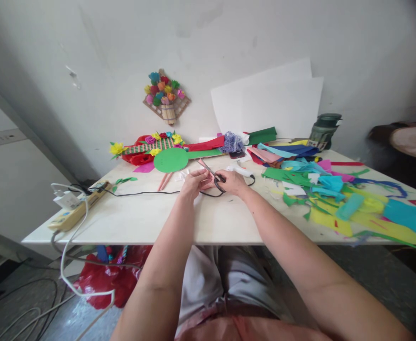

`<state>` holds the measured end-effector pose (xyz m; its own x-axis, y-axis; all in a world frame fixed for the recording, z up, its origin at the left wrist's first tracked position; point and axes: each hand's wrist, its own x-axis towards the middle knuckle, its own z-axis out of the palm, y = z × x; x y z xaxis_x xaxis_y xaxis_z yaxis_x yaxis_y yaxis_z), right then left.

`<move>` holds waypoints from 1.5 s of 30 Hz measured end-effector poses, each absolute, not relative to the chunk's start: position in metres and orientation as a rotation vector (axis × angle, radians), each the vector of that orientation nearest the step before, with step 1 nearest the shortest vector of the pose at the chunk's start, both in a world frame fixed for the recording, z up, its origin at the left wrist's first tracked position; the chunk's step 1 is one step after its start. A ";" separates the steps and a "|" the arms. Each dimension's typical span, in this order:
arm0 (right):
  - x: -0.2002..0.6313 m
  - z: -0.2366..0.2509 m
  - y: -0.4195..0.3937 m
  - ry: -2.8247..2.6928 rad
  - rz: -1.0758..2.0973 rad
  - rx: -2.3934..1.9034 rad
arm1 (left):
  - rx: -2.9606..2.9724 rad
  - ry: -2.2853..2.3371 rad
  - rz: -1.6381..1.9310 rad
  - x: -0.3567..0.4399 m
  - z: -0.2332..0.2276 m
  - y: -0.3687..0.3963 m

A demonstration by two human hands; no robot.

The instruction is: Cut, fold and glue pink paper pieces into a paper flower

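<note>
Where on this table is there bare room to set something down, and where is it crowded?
Bare: the near table strip between the power strip and the paper scraps, in front of the left hand and right hand with scissors. Crowded: the right side and the back edge around the green disc.

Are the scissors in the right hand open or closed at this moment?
Open. The blades of the scissors spread apart toward the left hand, while the right hand grips the black handles.
</note>
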<state>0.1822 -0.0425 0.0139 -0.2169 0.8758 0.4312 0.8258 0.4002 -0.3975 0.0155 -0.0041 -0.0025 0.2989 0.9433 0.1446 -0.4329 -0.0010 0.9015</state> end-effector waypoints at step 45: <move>0.184 0.010 -0.036 -2.044 0.120 -1.442 | 1.090 0.613 1.208 0.017 0.002 -0.007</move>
<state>0.1841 -0.0356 0.0103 -0.2052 0.8762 0.4360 0.8194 0.3974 -0.4131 0.0167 -0.0075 0.0021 0.2913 0.9430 0.1609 -0.4273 -0.0222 0.9039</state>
